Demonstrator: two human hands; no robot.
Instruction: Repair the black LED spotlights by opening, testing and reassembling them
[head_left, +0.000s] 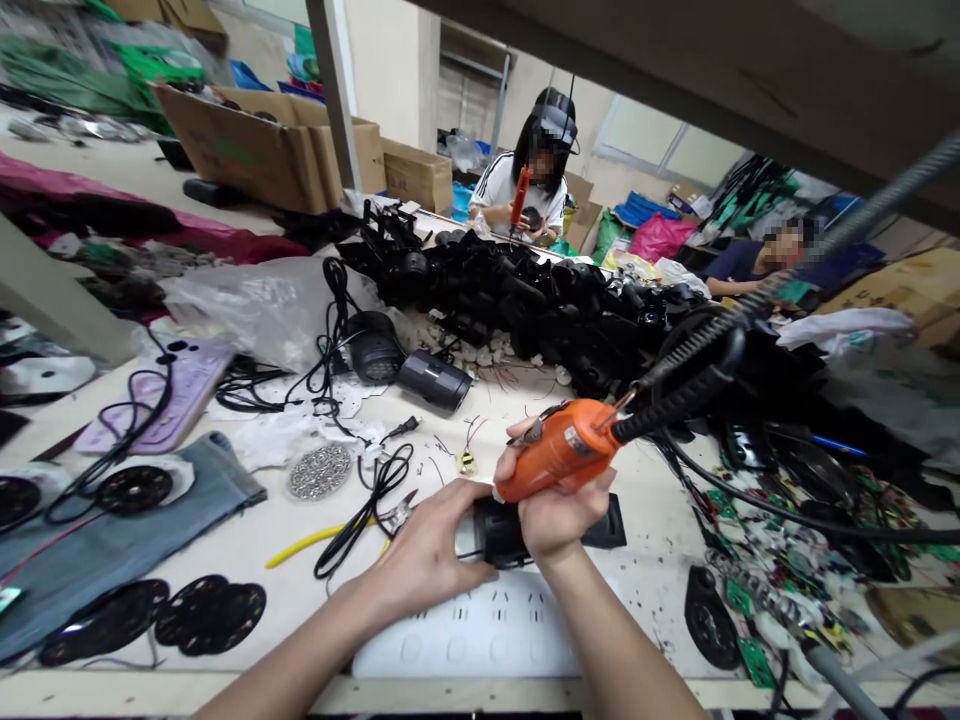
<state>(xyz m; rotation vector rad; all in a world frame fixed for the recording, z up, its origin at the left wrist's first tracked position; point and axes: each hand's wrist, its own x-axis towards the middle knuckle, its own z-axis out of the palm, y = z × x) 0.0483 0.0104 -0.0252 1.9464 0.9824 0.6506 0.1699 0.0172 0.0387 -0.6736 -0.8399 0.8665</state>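
The black housing [501, 532] is lying on the desk [660, 610] between the 2 hands, just beyond the white power strip [465, 645]. Its long axis appears to be running left to right, roughly parallel to the strip; the right wrist is hiding its middle, so whether the black part showing to the right belongs to it is remaining unclear.

The left hand [424, 555] is gripping the left end of the housing, its thumb on the near side and its fingers on the far side, parted by about the housing's width. The right hand [559, 510] is closing its fingers around the body of the orange driver [562, 450].

The driver is slanting down from upper right to lower left, its nose pointing at the left part of the housing, close to the left fingertips. The left hand is being nearer to that end; the right hand is covering the middle. Contact between bit and housing is not showing clearly. The pliers [319, 543] are lying just beside the left hand, with the screws [320, 472] beyond them
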